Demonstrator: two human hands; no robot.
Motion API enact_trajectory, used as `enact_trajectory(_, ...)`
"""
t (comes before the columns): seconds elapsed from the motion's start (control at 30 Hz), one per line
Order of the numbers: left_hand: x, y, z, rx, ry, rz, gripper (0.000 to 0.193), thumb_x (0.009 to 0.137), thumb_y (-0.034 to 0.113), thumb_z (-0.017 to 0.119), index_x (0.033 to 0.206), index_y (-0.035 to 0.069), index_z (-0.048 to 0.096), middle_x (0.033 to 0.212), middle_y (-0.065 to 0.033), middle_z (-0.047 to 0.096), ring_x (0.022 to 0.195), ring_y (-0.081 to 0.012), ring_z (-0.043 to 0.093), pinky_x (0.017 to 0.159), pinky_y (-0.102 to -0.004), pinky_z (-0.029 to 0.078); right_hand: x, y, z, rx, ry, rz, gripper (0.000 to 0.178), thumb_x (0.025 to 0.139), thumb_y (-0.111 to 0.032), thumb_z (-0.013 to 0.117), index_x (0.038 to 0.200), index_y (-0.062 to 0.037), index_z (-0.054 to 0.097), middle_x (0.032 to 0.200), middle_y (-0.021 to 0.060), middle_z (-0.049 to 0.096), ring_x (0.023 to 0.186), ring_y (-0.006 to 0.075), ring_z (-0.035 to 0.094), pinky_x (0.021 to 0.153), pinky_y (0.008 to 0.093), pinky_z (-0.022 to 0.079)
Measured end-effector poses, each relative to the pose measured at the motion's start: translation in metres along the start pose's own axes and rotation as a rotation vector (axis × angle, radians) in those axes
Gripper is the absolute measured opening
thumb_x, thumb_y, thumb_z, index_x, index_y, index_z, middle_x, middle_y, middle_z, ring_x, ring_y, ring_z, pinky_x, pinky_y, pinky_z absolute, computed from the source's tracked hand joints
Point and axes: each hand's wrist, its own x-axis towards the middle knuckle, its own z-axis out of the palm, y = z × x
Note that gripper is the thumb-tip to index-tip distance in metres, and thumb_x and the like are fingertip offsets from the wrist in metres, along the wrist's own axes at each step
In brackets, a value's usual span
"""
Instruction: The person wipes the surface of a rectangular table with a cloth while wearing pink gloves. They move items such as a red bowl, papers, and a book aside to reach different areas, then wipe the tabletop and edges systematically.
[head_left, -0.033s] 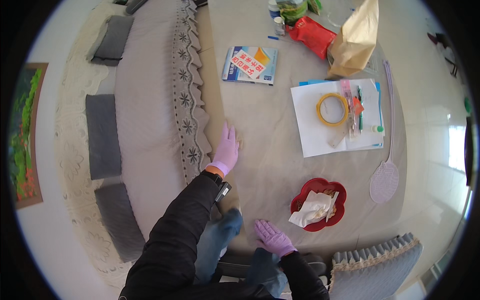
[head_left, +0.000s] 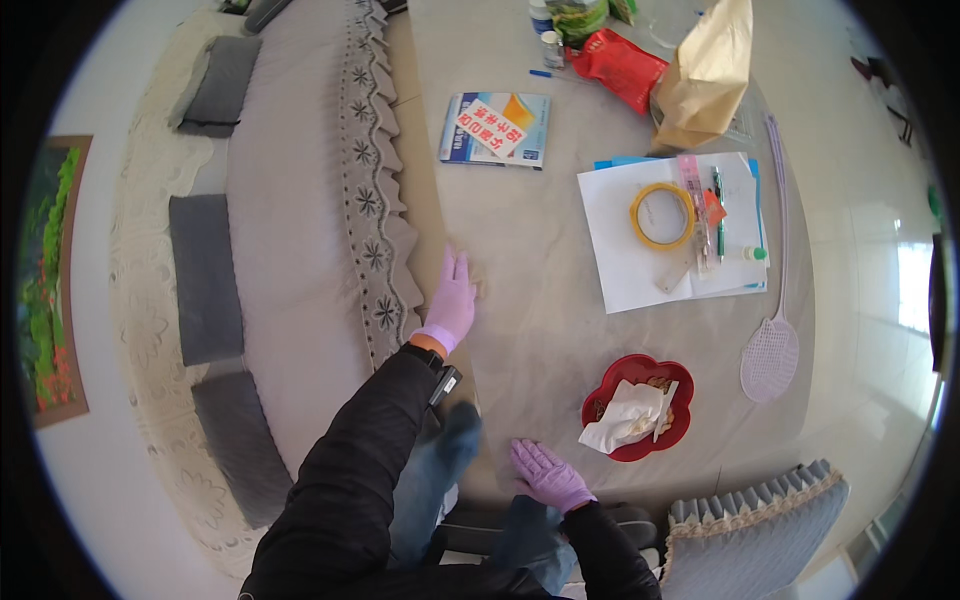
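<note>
My left hand (head_left: 452,305), in a thin purple glove, rests on the left edge of the marbled table (head_left: 540,300) with its fingers stretched forward. It holds nothing. At the near edge my right hand (head_left: 552,476), gloved the same way, lies palm down and open, also without anything in it. A red flower-shaped bowl (head_left: 684,415) stands to the right of that hand, holding a crumpled white tissue (head_left: 628,412) and small brown bits. Farther up the table, beyond my left hand, lies a flat blue-and-white box (head_left: 525,148) with a white label across it.
White sheets (head_left: 612,265) carry a yellow tape roll (head_left: 636,216), a ruler and pens. A lilac fly swatter (head_left: 770,358) lies along the right side. At the far end are a gold paper bag (head_left: 705,80) and a red packet (head_left: 620,68). A cushioned chair (head_left: 755,535) stands near right.
The whole view has shifted very slightly. Both hands and the things on the table keep their places.
</note>
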Motion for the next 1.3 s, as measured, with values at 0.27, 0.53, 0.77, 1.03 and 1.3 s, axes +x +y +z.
enact_trajectory(0.27,0.000,-0.008,0.001,0.006,-0.061,0.012,0.062,0.097,0.008,0.050,0.151,-0.012,0.026,0.162,-0.0339,0.012,0.143,-0.0480,0.034,0.116,-0.0407,0.037,0.002,0.003,-0.011,-0.301,-0.106,-0.052,0.058,0.101,-0.038,0.051,0.147,-0.0031,0.046,0.154,0.0105,0.047,0.139,0.0206,0.049,0.117,0.0354,0.038)
enact_trajectory(0.53,0.009,-0.022,0.003,-0.107,0.046,0.185,0.065,0.098,0.011,0.054,0.152,-0.010,0.025,0.161,-0.0373,0.012,0.142,-0.0524,0.032,0.116,-0.0437,0.036,0.004,-0.003,0.009,-0.327,0.039,0.088,0.058,0.100,-0.042,0.051,0.150,-0.0126,0.047,0.156,-0.0001,0.046,0.140,0.0119,0.046,0.122,0.0327,0.030)
enact_trajectory(0.77,0.113,-0.045,-0.024,-0.008,0.195,0.178,0.058,0.098,0.010,0.055,0.149,-0.009,0.034,0.159,-0.0337,0.024,0.145,-0.0479,0.031,0.119,-0.0434,0.031,0.001,-0.002,0.009,-0.431,0.151,0.069,0.057,0.101,-0.042,0.048,0.150,-0.0130,0.048,0.154,0.0001,0.049,0.142,0.0132,0.045,0.122,0.0335,0.030)
enact_trajectory(1.03,0.067,-0.049,-0.009,0.001,0.091,0.260,0.057,0.097,0.010,0.055,0.148,-0.008,0.038,0.162,-0.0301,0.023,0.150,-0.0461,0.024,0.122,-0.0464,0.026,-0.001,-0.008,0.013,-0.403,0.066,0.076,0.058,0.099,-0.045,0.050,0.149,-0.0156,0.048,0.156,-0.0001,0.045,0.142,0.0126,0.044,0.121,0.0344,0.031)
enact_trajectory(1.3,0.079,-0.083,0.003,-0.118,0.208,0.548,0.059,0.097,0.014,0.059,0.147,-0.010,0.039,0.160,-0.0336,0.022,0.148,-0.0543,0.019,0.122,-0.0547,0.022,0.011,-0.032,0.009,-0.439,-0.012,0.189,0.061,0.093,-0.048,0.058,0.145,-0.0167,0.051,0.154,0.0047,0.047,0.139,0.0216,0.047,0.118,0.0381,0.036)
